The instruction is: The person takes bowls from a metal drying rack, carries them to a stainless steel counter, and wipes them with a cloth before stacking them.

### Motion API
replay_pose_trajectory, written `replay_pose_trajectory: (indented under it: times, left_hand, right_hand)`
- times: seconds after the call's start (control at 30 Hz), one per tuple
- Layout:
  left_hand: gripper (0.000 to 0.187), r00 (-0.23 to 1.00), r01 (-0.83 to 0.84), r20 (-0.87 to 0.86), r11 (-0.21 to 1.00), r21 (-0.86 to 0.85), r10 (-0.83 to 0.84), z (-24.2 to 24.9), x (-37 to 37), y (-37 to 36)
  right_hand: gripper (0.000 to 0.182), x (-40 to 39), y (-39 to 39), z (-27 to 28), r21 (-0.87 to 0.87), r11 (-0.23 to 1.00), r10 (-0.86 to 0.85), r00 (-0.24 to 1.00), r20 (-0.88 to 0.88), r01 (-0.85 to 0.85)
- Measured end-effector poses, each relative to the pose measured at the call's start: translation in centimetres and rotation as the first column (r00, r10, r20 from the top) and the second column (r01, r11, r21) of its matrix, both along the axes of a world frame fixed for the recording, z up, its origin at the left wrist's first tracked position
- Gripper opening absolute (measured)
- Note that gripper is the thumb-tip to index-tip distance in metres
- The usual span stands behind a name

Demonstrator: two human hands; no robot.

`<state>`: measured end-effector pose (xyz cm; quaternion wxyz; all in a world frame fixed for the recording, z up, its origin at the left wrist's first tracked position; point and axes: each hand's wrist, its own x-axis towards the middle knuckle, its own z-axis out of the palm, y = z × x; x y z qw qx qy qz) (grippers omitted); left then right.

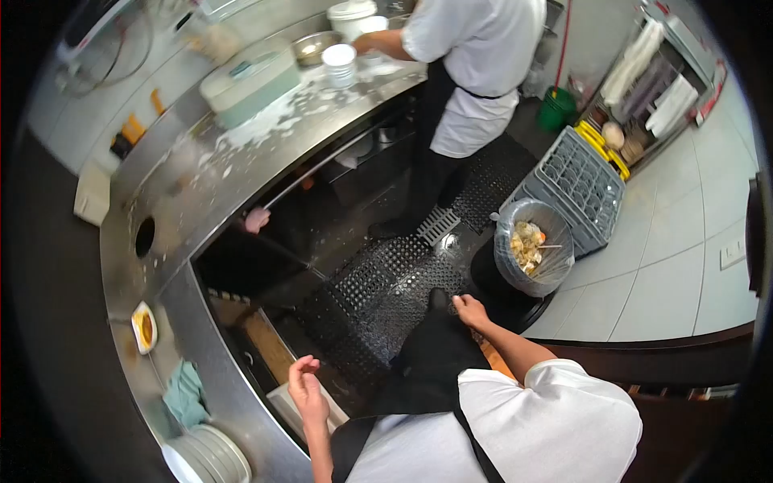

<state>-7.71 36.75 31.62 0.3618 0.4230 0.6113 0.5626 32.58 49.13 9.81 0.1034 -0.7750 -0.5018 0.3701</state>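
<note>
My left hand [306, 391] is raised beside the steel counter's front edge, fingers loosely bent and apart, with nothing in it. Near the black bin, my right hand [471, 311] hangs low with its fingers curled in; nothing shows in it. The bin has a clear liner [568, 270] and holds food scraps [527, 245]. On the left part of the counter [181, 278] lie a small white dish [144, 328] with orange-brown food or sauce in it, a crumpled green cloth [186, 394] and a stack of white plates [211, 457].
A co-worker [475, 72] in a white shirt stands at the foamy counter, a hand near white tubs [340, 64]. Grey glass racks [576, 185] lean by the right wall. A wet black perforated mat [378, 282] covers the floor. The counter has a round hole [145, 236].
</note>
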Motion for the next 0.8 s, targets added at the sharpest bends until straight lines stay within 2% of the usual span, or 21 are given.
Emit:
replay_pose_trajectory:
  times: [0.03,0.13,0.17,0.23,0.27,0.3,0.33,0.37,0.47,0.57,0.67,0.73,0.77,0.8]
  left_hand:
    - [0.028,0.998,0.03,0.064,1.0,-0.001,-0.029,-0.3,1.6,2.0]
    - [0.029,0.976,0.144,-0.126,0.961,-0.238,-0.177,-1.6,6.2,8.1]
    - [0.038,0.945,0.185,-0.189,0.915,-0.358,-0.266,-1.8,7.9,10.3]
    - [0.048,0.7,0.373,-0.426,0.802,-0.466,-0.573,-1.0,11.7,15.2]
    - [0.059,0.592,0.483,-0.406,0.71,-0.513,-0.696,-0.1,13.5,17.5]
    - [0.064,0.485,0.525,-0.357,0.592,-0.611,-0.798,0.3,15.1,19.8]
    - [0.066,0.464,0.531,-0.284,0.52,-0.669,-0.839,0.3,16.5,22.2]
    - [0.067,0.45,0.535,-0.202,0.444,-0.719,-0.87,0.2,18.0,24.1]
    - [0.071,0.298,0.527,-0.369,0.474,-0.705,-0.88,0.2,20.4,29.1]
    - [0.069,0.267,0.498,-0.364,0.451,-0.74,-0.892,0.4,22.6,34.0]
    - [0.069,0.264,0.598,-0.199,0.323,-0.734,-0.944,-4.0,24.3,39.5]
    - [0.069,0.391,0.576,-0.019,0.261,-0.774,-0.92,-9.6,26.7,42.7]
    - [0.069,0.256,0.487,-0.091,0.21,-0.848,-0.962,-12.7,27.9,44.1]
    - [0.069,0.108,0.389,-0.148,0.178,-0.904,-0.983,-15.4,29.5,45.5]
  right_hand:
    - [0.052,2.7,-0.2,-0.9,-0.031,0.997,-0.072,0.997,-0.012,0.072]
    - [0.051,9.8,-0.8,-5.2,-0.166,0.972,-0.163,0.987,0.016,0.163]
    - [0.047,12.3,-0.8,-7.6,-0.248,0.949,-0.201,0.98,-0.005,0.193]
    - [0.046,15.7,-0.2,-7.5,-0.305,0.942,-0.14,0.99,0.024,0.141]
    - [0.045,17.5,0.0,-8.0,-0.326,0.93,-0.192,0.981,-0.039,0.169]
    - [0.044,19.3,0.6,-9.2,-0.339,0.92,-0.244,0.965,-0.1,0.197]
    - [0.043,20.7,1.7,-8.0,-0.337,0.925,-0.197,0.98,-0.032,0.175]
    - [0.042,21.9,2.9,-6.8,-0.295,0.928,-0.244,0.97,-0.018,0.228]
    - [0.042,25.6,5.9,-4.1,-0.243,0.847,-0.497,0.867,-0.048,0.472]
    - [0.045,28.6,6.9,-6.4,-0.142,0.73,-0.681,0.694,-0.234,0.669]
    - [0.038,28.8,6.9,-2.3,-0.119,0.622,-0.77,0.577,-0.272,0.774]
    - [0.04,28.1,4.6,-3.9,-0.158,0.558,-0.816,0.505,-0.28,0.815]
    - [0.041,27.6,2.3,-6.0,-0.174,0.524,-0.838,0.468,-0.28,0.834]
    - [0.042,26.6,-0.9,-10.1,-0.13,0.525,-0.838,0.483,-0.254,0.841]
